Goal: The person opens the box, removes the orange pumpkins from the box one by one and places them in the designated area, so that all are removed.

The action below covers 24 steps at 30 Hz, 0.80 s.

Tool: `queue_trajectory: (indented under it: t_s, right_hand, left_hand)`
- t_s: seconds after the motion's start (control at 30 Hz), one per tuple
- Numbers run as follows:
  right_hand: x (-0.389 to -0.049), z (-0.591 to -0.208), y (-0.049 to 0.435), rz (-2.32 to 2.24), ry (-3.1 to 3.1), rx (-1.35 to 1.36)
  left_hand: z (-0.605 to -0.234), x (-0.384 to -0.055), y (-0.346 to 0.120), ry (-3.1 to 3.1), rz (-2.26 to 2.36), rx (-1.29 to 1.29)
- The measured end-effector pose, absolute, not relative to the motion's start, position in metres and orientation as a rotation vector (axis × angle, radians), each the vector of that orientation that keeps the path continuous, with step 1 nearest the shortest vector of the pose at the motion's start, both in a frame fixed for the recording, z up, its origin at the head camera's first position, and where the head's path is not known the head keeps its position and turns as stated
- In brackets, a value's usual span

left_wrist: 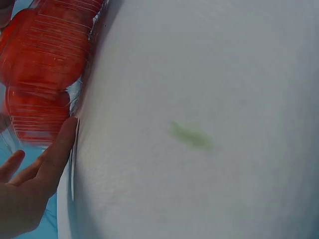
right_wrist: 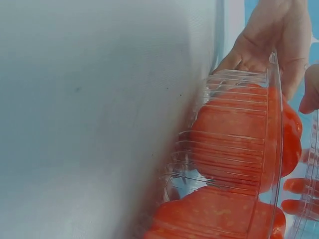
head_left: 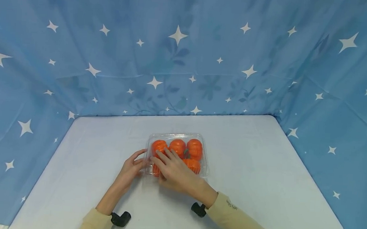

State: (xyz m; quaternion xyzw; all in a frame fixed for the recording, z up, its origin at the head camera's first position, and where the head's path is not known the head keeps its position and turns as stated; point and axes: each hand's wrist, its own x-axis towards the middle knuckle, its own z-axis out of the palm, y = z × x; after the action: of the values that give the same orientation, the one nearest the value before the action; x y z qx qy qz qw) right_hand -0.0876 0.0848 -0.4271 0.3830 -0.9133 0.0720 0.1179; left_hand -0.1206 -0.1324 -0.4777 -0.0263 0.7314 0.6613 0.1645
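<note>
Container (head_left: 204, 162), clear and ridged, holding red-orange fruit-like pieces (head_left: 195, 149), lies near the middle of the white surface (head_left: 261, 191). Your left hand (head_left: 130, 170), fingers extended, touches its left end; your right hand (head_left: 179, 174) spans its near-left part, grip impossible to tell.

Head view: high, set back, facing forward and down over table (head_left: 262, 169) toward curtain (head_left: 207, 41) at twelve o'clock. Wrist views: low, close in; box (head_left: 175, 134) at ten o'clock in left, four in right. All three share box.
</note>
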Motion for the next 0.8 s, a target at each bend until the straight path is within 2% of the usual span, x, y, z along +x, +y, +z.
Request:
queue_trajectory:
  t_s: [0.3,0.8]
  right_hand:
    - [-0.086,-0.429,0.092,0.24,-2.711,1.1]
    - [-0.081,-0.439,0.147,0.286,-2.665,1.013]
  left_hand:
    - [-0.48,-0.12,-0.128,2.136,1.885,-0.159]
    - [-0.476,-0.12,-0.13,2.101,1.857,-0.128]
